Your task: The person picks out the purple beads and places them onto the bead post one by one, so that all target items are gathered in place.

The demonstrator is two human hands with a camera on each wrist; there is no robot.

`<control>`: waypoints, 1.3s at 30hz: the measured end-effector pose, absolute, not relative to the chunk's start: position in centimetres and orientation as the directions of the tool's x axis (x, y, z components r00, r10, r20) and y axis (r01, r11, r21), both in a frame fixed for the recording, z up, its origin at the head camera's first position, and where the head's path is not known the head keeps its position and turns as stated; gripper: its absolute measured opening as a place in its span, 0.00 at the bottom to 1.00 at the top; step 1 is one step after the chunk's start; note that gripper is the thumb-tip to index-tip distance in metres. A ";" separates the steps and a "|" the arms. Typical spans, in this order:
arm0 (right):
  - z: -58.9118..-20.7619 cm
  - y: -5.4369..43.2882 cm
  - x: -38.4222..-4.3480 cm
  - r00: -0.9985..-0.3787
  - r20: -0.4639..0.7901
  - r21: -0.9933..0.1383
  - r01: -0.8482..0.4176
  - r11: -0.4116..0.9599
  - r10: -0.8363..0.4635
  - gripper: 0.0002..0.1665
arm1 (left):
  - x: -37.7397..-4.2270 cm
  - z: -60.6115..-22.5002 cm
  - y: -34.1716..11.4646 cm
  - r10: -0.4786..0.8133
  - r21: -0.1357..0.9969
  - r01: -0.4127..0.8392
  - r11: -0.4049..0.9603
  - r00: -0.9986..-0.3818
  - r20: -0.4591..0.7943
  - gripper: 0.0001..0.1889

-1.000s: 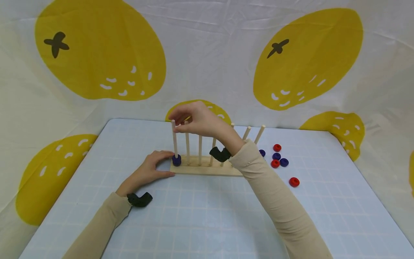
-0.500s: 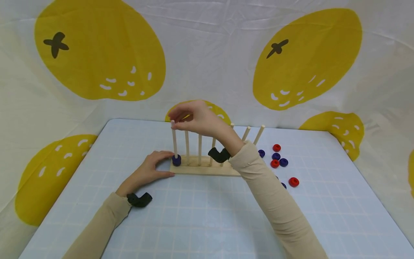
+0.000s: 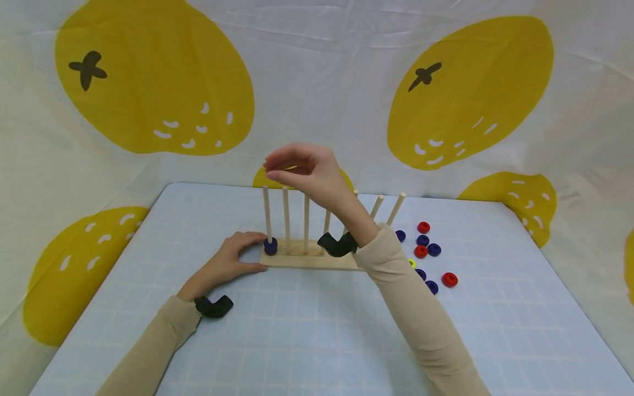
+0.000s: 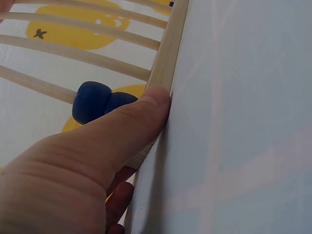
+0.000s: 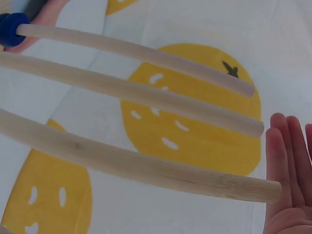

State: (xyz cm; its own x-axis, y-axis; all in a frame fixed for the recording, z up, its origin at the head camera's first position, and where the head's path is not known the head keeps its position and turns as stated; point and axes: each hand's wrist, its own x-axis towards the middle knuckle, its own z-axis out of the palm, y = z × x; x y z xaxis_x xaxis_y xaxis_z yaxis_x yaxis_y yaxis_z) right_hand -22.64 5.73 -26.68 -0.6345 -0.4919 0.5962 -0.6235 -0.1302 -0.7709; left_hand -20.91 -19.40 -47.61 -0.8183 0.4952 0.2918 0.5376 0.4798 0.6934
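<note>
A wooden peg rack point(image 3: 317, 261) stands on the table, with several upright pegs in a row. Two blue beads point(image 4: 92, 102) are stacked at the foot of its leftmost peg point(image 3: 267, 214). My left hand point(image 3: 230, 256) grips the rack's left end, thumb along the front edge and fingers round the back. Above the tops of the left pegs is my right hand point(image 3: 307, 170), its fingers loosely bent with nothing between them. In the right wrist view, the right fingers point(image 5: 279, 151) extend beyond the peg tips. My right forearm hides the rack's right end.
Loose beads lie right of the rack: red beads point(image 3: 449, 280), blue beads point(image 3: 433, 249) and a partly hidden yellow bead point(image 3: 412, 264). The table point(image 3: 277, 341) has a pale blue checked cover. Behind it hangs a white cloth point(image 3: 317, 82) with yellow fruit prints.
My right hand has risen off the top of the leftmost peg and moved slightly right. More loose beads show beside the right forearm. The left hand keeps its hold on the rack.
</note>
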 end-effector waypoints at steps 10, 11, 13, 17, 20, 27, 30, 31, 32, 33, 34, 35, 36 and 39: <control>-26.7 6.7 -20.5 -0.631 0.612 -0.757 -0.641 -0.124 -0.476 0.11 | -20.9 -47.7 -19.4 0.504 0.679 0.572 0.460 -0.798 0.331 0.36; -26.7 6.9 -20.3 -0.628 0.616 -0.752 -0.648 -0.119 -0.475 0.11 | -20.9 -47.7 -19.4 0.503 0.679 0.571 0.461 -0.799 0.330 0.36; -26.8 7.2 -19.8 -0.618 0.625 -0.742 -0.660 -0.117 -0.478 0.11 | -20.9 -47.7 -19.4 0.501 0.682 0.567 0.462 -0.801 0.327 0.36; -27.2 8.0 -19.0 -0.593 0.636 -0.725 -0.679 -0.118 -0.495 0.12 | -20.8 -47.7 -19.3 0.493 0.674 0.562 0.479 -0.808 0.322 0.36; -27.5 8.6 -18.4 -0.576 0.637 -0.711 -0.696 -0.101 -0.513 0.13 | -20.8 -47.8 -19.3 0.492 0.661 0.570 0.487 -0.805 0.332 0.36; -28.4 10.4 -17.2 -0.555 0.630 -0.691 -0.720 -0.066 -0.543 0.14 | -20.9 -47.9 -19.3 0.496 0.650 0.582 0.489 -0.798 0.341 0.36; -28.8 11.5 -16.8 -0.561 0.627 -0.692 -0.720 -0.055 -0.541 0.15 | -20.9 -47.9 -19.3 0.495 0.652 0.578 0.491 -0.801 0.337 0.36; -28.9 11.9 -16.6 -0.565 0.626 -0.693 -0.720 -0.051 -0.537 0.15 | -20.9 -47.9 -19.3 0.495 0.654 0.574 0.493 -0.803 0.332 0.36; -29.0 12.3 -16.5 -0.572 0.623 -0.696 -0.717 -0.044 -0.533 0.15 | -20.9 -47.9 -19.3 0.495 0.656 0.572 0.493 -0.804 0.329 0.36; -29.2 12.7 -16.3 -0.577 0.622 -0.698 -0.715 -0.040 -0.529 0.15 | -20.9 -47.9 -19.3 0.496 0.659 0.569 0.492 -0.806 0.325 0.36; -29.3 13.1 -16.2 -0.584 0.617 -0.702 -0.711 -0.034 -0.527 0.15 | -20.9 -47.9 -19.3 0.496 0.662 0.566 0.492 -0.807 0.321 0.37; -29.4 13.5 -16.1 -0.591 0.613 -0.705 -0.709 -0.026 -0.525 0.15 | -20.9 -47.9 -19.3 0.495 0.663 0.563 0.493 -0.808 0.318 0.37; -29.6 13.9 -16.0 -0.598 0.607 -0.709 -0.705 -0.017 -0.524 0.16 | -20.9 -47.9 -19.3 0.495 0.669 0.555 0.494 -0.812 0.309 0.37; -30.0 15.1 -15.6 -0.615 0.591 -0.716 -0.698 0.011 -0.523 0.17 | -20.9 -47.8 -19.4 0.494 0.673 0.542 0.504 -0.820 0.291 0.37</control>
